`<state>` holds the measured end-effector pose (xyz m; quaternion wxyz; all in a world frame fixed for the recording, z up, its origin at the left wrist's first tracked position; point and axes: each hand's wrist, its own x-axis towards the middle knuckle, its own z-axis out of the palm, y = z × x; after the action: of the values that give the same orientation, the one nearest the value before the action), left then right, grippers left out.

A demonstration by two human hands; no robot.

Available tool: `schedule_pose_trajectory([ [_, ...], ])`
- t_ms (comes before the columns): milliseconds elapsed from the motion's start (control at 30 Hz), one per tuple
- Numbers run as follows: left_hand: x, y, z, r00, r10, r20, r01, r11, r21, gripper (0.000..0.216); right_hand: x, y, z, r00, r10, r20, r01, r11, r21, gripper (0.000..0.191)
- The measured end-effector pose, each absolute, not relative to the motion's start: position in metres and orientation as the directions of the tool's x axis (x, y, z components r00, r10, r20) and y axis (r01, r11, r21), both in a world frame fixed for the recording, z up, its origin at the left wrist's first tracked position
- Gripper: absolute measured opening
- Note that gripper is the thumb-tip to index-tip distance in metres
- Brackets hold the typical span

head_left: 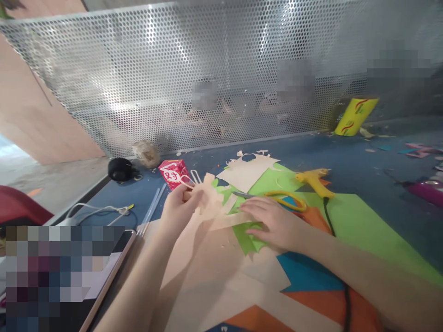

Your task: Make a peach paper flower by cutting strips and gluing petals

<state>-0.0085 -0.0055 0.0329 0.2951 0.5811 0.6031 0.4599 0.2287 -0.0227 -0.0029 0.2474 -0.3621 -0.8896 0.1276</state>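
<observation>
My left hand (180, 205) pinches a pale cream paper cutout (211, 197) with a notched edge and thin loops standing up at its top. My right hand (268, 221) is over the paper pile, fingertips touching the end of a cream paper strip (226, 222), thumb apart from the fingers. Just beyond that hand lie scissors with yellow handles (290, 199), their blades pointing left and partly hidden. Light green paper scraps (244, 235) lie beneath the strip. Farther back is a cream sheet (247, 170) with a cut-out hole.
A yellow glue gun (314, 180) with a black cord lies at right. A red box (172, 173), clear glue sticks (152, 207) and a tablet-like device (114, 272) are at left. A yellow packet (356, 116) leans by the perforated metal screen (221, 69). Blurred people show behind it.
</observation>
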Motion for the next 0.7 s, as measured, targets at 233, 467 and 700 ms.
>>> schedule_pose_trajectory([
  [233,-0.007,-0.013,0.043,-0.025,0.997,0.076,0.261,-0.067,0.963,0.021,0.225,-0.02,-0.006,-0.599,0.748,0.286,0.624,0.66,-0.419,0.029],
  [467,-0.015,-0.012,0.045,0.059,0.998,0.036,-0.035,-0.034,0.999,0.028,0.228,-0.019,-0.002,-0.435,0.861,0.265,0.522,0.481,-0.705,0.023],
  [700,-0.018,-0.013,0.041,0.317,0.947,-0.055,0.117,0.019,0.993,0.045,0.233,-0.012,0.006,-0.257,0.917,0.307,0.49,0.397,-0.776,0.015],
])
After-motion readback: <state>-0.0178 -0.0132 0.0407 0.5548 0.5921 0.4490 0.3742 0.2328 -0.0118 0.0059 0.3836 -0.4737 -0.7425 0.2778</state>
